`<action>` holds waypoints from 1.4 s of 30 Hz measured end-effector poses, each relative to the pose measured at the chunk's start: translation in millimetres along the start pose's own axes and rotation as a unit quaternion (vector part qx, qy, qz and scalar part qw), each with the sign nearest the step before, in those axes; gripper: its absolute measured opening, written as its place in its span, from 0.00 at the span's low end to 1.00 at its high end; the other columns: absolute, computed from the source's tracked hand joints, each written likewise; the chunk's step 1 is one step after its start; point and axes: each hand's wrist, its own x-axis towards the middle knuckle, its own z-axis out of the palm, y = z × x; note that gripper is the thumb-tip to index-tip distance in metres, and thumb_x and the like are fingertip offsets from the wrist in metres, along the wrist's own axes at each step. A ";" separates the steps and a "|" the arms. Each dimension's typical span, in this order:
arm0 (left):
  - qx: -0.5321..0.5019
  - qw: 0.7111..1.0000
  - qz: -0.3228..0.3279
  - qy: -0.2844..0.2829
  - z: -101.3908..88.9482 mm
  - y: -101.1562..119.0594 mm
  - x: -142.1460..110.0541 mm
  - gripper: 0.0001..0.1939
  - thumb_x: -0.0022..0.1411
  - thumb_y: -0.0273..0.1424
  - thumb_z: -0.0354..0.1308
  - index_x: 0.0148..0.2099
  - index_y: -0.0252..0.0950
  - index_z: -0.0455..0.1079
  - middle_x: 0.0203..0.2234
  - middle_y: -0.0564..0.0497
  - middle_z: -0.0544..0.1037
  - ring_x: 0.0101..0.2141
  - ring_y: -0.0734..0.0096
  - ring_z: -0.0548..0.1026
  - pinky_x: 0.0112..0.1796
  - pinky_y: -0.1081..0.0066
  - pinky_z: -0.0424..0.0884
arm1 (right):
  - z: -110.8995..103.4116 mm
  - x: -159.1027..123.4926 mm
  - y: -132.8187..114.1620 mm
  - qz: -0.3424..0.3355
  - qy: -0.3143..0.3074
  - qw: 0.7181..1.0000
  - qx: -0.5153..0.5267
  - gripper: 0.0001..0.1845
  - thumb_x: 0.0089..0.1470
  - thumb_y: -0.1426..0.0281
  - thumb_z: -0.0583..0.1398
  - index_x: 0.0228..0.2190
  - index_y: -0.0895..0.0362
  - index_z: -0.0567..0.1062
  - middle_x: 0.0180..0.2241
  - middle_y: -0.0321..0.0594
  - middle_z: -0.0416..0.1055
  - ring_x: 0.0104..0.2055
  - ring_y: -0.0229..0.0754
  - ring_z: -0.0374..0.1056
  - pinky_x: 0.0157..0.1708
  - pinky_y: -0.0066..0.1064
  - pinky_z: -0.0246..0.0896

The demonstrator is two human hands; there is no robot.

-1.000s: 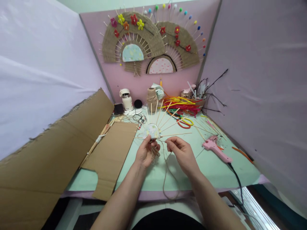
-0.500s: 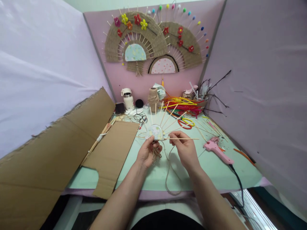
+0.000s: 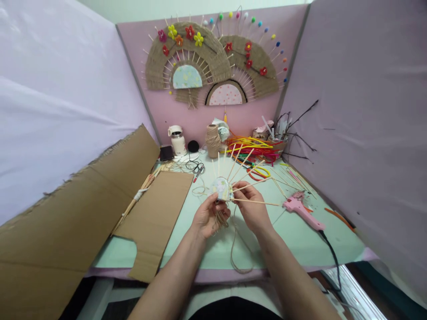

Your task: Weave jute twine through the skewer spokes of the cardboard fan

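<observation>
My left hand (image 3: 208,215) is closed around the lower edge of a small fan frame (image 3: 220,189), a floral half-round piece with thin wooden sticks spreading out from it. A bundle of twine ends (image 3: 220,219) hangs below that hand's fingers. My right hand (image 3: 249,204) is at the right side of the frame, its fingertips pinched by the base of the lowest sticks, with one stick (image 3: 258,202) crossing in front of it. From there a strand of jute twine (image 3: 232,249) loops down onto the table. The pinched fingertips partly hide the twine.
Cardboard sheets (image 3: 156,213) lie on the left. At the right rests a pink glue gun (image 3: 302,209) with its cord. Behind are scissors (image 3: 263,171), colourful pipe cleaners (image 3: 253,144), a twine cone (image 3: 212,141) and a white bottle (image 3: 178,141). Two finished fans (image 3: 190,49) hang on the back panel.
The fan frame has moved right and turned so its sticks lean further right. My right hand has come in against the frame's right side, passing behind the lowest stick.
</observation>
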 end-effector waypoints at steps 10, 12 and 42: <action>-0.041 0.991 -0.118 -0.049 30.9 -8.8 -26.8 0.07 0.60 0.28 0.63 0.33 0.31 0.68 0.23 0.57 0.71 0.17 0.89 0.64 0.28 0.78 0.66 | -21.8 25.1 -38.5 0.003 -0.141 0.990 -0.020 0.38 0.45 0.69 0.67 0.57 0.49 0.63 0.23 0.27 0.65 0.22 0.32 0.56 0.20 0.23 0.50; -0.045 0.988 -0.141 -0.039 29.0 -11.6 -33.1 0.07 0.59 0.27 0.64 0.33 0.31 0.68 0.23 0.57 0.71 0.17 0.89 0.64 0.27 0.78 0.66 | -29.3 32.9 -39.7 0.047 -0.184 0.981 -0.031 0.42 0.42 0.73 0.66 0.59 0.50 0.62 0.21 0.25 0.64 0.19 0.30 0.53 0.19 0.22 0.46; 0.414 0.820 0.394 -0.044 57.5 -9.5 -7.5 0.22 0.46 0.20 0.69 0.45 0.42 0.77 0.49 0.48 0.77 0.57 0.57 0.66 0.57 0.68 0.60 | -31.0 46.4 -9.8 0.134 -0.168 0.970 0.112 0.28 0.37 0.51 0.72 0.25 0.55 0.65 0.14 0.20 0.47 0.17 0.26 0.34 0.16 0.22 0.28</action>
